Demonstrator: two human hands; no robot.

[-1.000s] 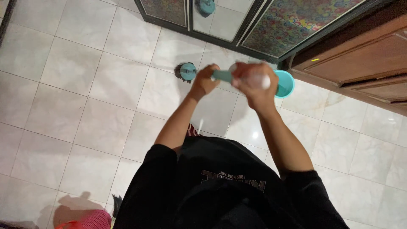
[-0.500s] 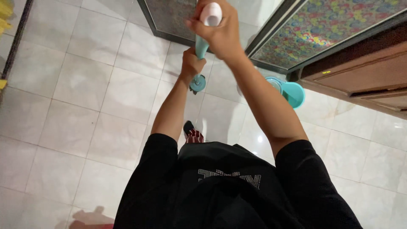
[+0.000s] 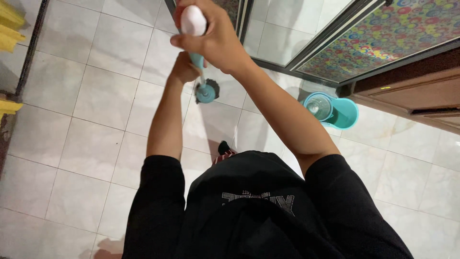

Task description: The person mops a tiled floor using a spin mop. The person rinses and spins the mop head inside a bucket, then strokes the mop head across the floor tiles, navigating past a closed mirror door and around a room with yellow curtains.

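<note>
Looking straight down from the head view, the person was standing on pale floor tiles (image 3: 110, 100) with a spin mop held almost vertical in front of them. The right hand (image 3: 213, 36) was up top, fingers wrapped tight around the white end cap (image 3: 193, 20) of the mop handle (image 3: 197, 61) — a full closed grip, thumb side toward the camera. The left hand (image 3: 184, 69) sat lower on the teal part of the same handle, also closed around it, though most of its fingers were hidden behind the pole, so I couldn't see exactly how they sat. The mop head (image 3: 207, 91) — round teal disc with dark strands around it — was down on the tiles just below the left hand and close to the frame of the sliding glass door (image 3: 287, 29). Off to the person's right, well apart from the mop head, a teal mop bucket (image 3: 331, 110) with a spinner basket stood on the floor near the corner of a brown wooden cabinet (image 3: 412, 96). The person wore a black t-shirt (image 3: 249, 206), and one foot in a striped sandal (image 3: 224, 152) peeked out just above it.
</note>
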